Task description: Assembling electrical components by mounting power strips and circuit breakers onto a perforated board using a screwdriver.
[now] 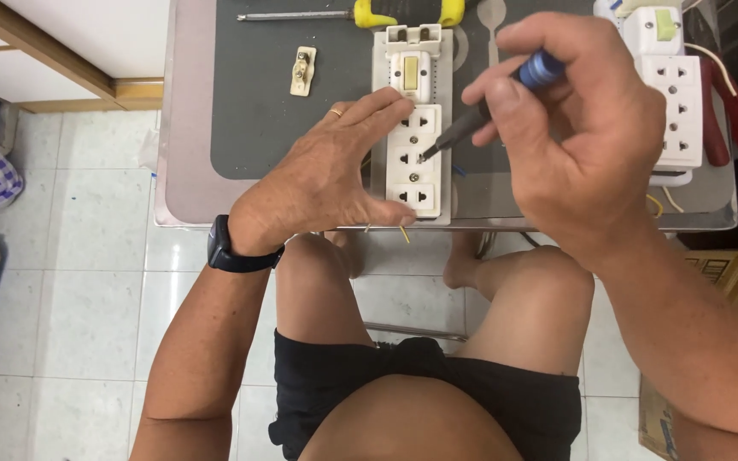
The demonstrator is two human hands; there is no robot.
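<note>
A white socket panel (413,171) with a switch at its far end lies on the small table (185,171). My left hand (326,175) lies flat against the panel's left side, thumb at its near corner, holding it still. My right hand (574,128) grips a blue-handled screwdriver (480,111). Its dark tip touches a screw in the middle of the panel. A ring sits on a left finger and a dark watch (228,249) on the left wrist.
A yellow-handled screwdriver (360,14) lies at the table's far edge, a small beige switch part (302,71) beside it. A second white socket strip (681,107) and red-handled pliers (728,107) sit at the right. A cardboard box (728,273) stands on the tiled floor at the right.
</note>
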